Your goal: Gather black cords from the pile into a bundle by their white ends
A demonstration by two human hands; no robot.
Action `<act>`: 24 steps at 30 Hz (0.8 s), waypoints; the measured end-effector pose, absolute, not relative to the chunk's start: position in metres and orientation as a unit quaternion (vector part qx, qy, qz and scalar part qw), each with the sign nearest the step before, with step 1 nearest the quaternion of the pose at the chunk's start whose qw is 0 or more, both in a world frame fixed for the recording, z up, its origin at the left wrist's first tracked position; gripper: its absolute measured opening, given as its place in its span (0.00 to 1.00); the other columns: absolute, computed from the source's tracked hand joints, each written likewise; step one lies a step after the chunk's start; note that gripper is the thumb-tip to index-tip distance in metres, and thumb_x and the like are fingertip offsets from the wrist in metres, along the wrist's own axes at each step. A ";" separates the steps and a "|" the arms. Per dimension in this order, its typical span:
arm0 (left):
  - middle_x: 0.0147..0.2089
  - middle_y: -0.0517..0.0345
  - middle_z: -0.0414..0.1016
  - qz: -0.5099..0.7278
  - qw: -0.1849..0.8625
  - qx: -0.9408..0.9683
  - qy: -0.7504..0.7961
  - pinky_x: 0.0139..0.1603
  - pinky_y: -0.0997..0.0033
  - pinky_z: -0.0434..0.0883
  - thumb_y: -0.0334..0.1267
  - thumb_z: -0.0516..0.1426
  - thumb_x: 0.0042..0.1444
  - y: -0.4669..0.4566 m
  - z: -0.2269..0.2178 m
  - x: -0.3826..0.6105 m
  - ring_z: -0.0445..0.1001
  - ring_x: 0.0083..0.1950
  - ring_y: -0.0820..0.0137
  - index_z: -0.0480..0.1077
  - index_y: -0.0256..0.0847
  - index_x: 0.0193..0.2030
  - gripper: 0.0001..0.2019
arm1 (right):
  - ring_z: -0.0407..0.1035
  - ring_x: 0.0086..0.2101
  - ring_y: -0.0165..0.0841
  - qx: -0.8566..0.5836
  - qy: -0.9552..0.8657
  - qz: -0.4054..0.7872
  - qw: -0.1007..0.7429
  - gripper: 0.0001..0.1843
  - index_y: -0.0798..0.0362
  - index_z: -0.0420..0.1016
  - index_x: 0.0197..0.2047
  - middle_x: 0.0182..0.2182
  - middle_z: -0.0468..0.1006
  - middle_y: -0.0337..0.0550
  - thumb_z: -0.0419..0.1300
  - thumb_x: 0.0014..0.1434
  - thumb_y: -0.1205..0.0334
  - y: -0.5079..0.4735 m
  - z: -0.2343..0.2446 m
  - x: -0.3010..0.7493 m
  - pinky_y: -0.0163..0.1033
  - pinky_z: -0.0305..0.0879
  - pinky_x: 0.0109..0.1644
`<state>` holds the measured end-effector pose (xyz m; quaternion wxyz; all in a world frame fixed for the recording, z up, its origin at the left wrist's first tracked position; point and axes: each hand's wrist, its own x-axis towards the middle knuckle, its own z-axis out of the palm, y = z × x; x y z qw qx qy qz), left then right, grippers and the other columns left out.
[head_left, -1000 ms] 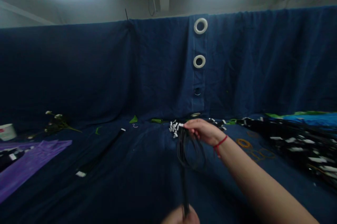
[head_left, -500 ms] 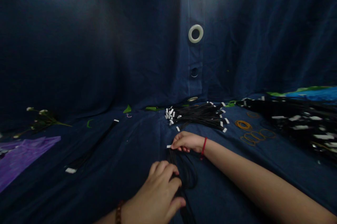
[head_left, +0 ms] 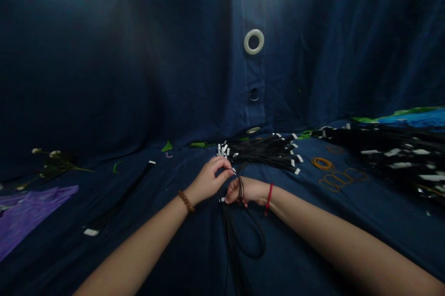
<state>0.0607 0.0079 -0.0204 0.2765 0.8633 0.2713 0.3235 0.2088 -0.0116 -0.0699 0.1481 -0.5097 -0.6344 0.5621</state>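
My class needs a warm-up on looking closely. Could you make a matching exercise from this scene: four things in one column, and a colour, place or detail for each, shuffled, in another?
Things
1. left hand
2. right hand
3. held cables
4. thin bands

Descriptions
A. orange-brown
B. beaded bracelet at the wrist
C. hanging below the hands
D. red cord at the wrist

Pairs: 1-B, 2-D, 3-C, 4-A

Colours noted: black cables (head_left: 230, 235) with white end, over plain dark blue cloth (head_left: 167, 249).
Laid bundle (head_left: 262, 150) and heap (head_left: 378, 140) black, white-tipped; eyelets (head_left: 246, 42) off-white; rubber bands (head_left: 323, 169) amber; sheet at left (head_left: 34, 210) purple; sheet at far right (head_left: 413, 121) bright blue, green-edged; wristband (head_left: 270, 194) red; beaded bracelet (head_left: 186, 201) brown.
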 end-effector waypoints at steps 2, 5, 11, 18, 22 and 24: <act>0.34 0.56 0.67 0.364 0.295 0.836 0.287 0.43 0.62 0.64 0.38 0.51 0.58 0.026 -0.043 0.067 0.67 0.39 0.68 0.65 0.37 0.30 0.08 | 0.69 0.36 0.31 -0.510 -0.637 0.560 0.146 0.13 0.57 0.68 0.47 0.41 0.72 0.44 0.55 0.62 0.59 -0.012 -0.069 0.208 0.40 0.69 0.37; 0.36 0.55 0.69 0.384 0.334 0.810 0.291 0.39 0.63 0.68 0.42 0.47 0.61 0.031 -0.065 0.066 0.69 0.37 0.68 0.65 0.36 0.36 0.12 | 0.69 0.36 0.32 -0.509 -0.638 0.559 0.147 0.14 0.57 0.68 0.47 0.42 0.71 0.45 0.55 0.62 0.58 -0.012 -0.069 0.208 0.41 0.69 0.38; 0.50 0.45 0.66 0.343 0.370 0.822 0.264 0.44 0.65 0.69 0.37 0.44 0.62 -0.010 -0.061 0.028 0.69 0.47 0.66 0.61 0.38 0.51 0.14 | 0.69 0.33 0.30 -0.495 -0.636 0.571 0.157 0.13 0.58 0.68 0.45 0.39 0.72 0.43 0.55 0.62 0.58 -0.008 -0.074 0.211 0.39 0.69 0.35; 0.46 0.50 0.69 0.275 0.334 0.866 0.250 0.46 0.65 0.67 0.33 0.59 0.51 -0.029 -0.060 0.013 0.69 0.44 0.65 0.68 0.40 0.49 0.17 | 0.69 0.34 0.30 -0.486 -0.634 0.581 0.156 0.13 0.58 0.68 0.46 0.39 0.72 0.43 0.55 0.62 0.58 -0.006 -0.080 0.214 0.39 0.69 0.35; 0.42 0.51 0.71 0.278 0.318 0.866 0.266 0.45 0.65 0.67 0.33 0.56 0.55 -0.024 -0.060 0.014 0.69 0.42 0.67 0.70 0.39 0.46 0.11 | 0.69 0.32 0.29 -0.491 -0.630 0.581 0.157 0.12 0.58 0.68 0.45 0.37 0.72 0.43 0.55 0.62 0.58 -0.006 -0.080 0.215 0.38 0.69 0.34; 0.45 0.51 0.71 0.272 0.317 0.870 0.260 0.47 0.65 0.66 0.34 0.56 0.55 -0.024 -0.059 0.014 0.69 0.44 0.66 0.70 0.40 0.47 0.12 | 0.69 0.32 0.29 -0.490 -0.629 0.583 0.158 0.12 0.58 0.68 0.45 0.38 0.72 0.43 0.55 0.62 0.58 -0.006 -0.079 0.216 0.38 0.69 0.34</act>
